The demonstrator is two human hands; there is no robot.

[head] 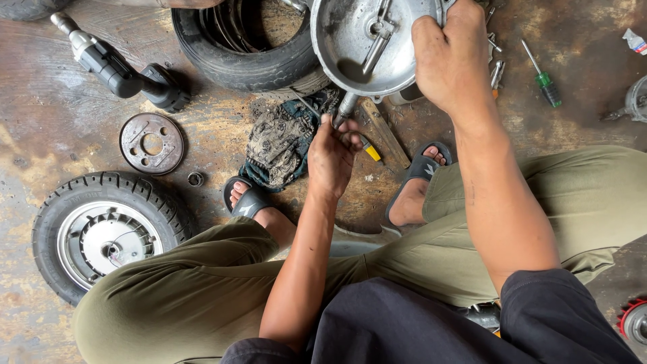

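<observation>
- My right hand grips the drum rim at 12.
- Left hand is closed round its shaft, rag just beside it.
- Open floor at 9.

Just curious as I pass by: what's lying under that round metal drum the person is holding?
Under the metal drum lie a patterned rag, a wooden stick and a bare tire. The drum and the right hand cover whatever floor lies directly beneath.
</observation>
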